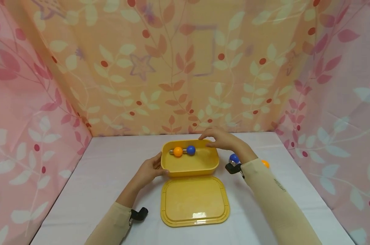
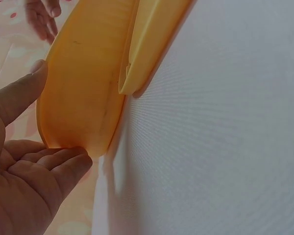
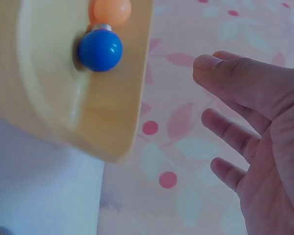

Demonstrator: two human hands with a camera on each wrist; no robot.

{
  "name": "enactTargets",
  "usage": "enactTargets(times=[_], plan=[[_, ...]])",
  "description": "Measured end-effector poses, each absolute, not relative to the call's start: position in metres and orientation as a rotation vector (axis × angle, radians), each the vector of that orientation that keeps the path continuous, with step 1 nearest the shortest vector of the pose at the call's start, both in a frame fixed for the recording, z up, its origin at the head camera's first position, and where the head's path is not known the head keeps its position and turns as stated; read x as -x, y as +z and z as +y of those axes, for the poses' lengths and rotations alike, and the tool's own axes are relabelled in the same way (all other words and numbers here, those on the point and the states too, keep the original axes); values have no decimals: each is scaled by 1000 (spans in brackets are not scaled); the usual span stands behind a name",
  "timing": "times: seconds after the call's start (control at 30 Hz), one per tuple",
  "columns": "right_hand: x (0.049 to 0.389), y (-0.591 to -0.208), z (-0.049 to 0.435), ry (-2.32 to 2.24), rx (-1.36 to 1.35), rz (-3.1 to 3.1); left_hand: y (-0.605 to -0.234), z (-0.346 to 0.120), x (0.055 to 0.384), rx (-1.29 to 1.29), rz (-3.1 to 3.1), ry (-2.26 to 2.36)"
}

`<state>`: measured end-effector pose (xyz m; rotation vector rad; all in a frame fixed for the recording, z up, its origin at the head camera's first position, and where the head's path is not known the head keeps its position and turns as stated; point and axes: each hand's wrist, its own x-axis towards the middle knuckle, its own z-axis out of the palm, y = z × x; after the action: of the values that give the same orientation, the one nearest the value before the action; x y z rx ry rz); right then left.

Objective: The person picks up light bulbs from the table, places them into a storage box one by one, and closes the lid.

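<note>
In the head view, the yellow box (image 1: pixel 192 165) sits uncovered on the white-draped bench (image 1: pixel 117 158), an orange bulb (image 1: pixel 178 151) and a blue bulb (image 1: pixel 190 150) lying end to end inside, towards its far wall. The yellow lid (image 1: pixel 195 200) lies off it, just beside its near side. The left hand (image 1: pixel 151 169) grips the box's left end; the right hand (image 1: pixel 223 139) is at the far right corner, fingers apart, holding nothing. A second blue bulb (image 1: pixel 234 158) and an orange round thing (image 1: pixel 265 164) lie outside, partly hidden by the right arm. The step in hand seems to be shifting bulbs into or out of the box; which way, I cannot tell. The next move probably calls for a steady left hand and right fingers closing on a bulb. In the left wrist view, the thumb meets the rim and the fingers cup the end wall. In the right wrist view, a gap separates the fingertips from the box, and the blue bulb's metal base points towards the orange bulb.
</note>
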<state>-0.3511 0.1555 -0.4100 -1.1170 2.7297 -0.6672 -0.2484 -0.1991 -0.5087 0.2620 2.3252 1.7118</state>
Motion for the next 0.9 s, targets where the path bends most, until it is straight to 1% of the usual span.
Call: enactTargets(times=[0.13, 0.33, 0.67, 0.9], plan=[[338, -408, 168, -721, 1095, 2753, -509, -200, 248, -262, 2325, 1710], [320, -406, 188, -698, 1181, 2849, -508, -200, 246, -241, 2327, 1714], [294, -402, 232, -691, 1131, 2980, -506, -196, 245, -252, 2309, 1727], [273, -407, 260, -723, 995, 3034, -506, -197, 247, -258, 2317, 1721]])
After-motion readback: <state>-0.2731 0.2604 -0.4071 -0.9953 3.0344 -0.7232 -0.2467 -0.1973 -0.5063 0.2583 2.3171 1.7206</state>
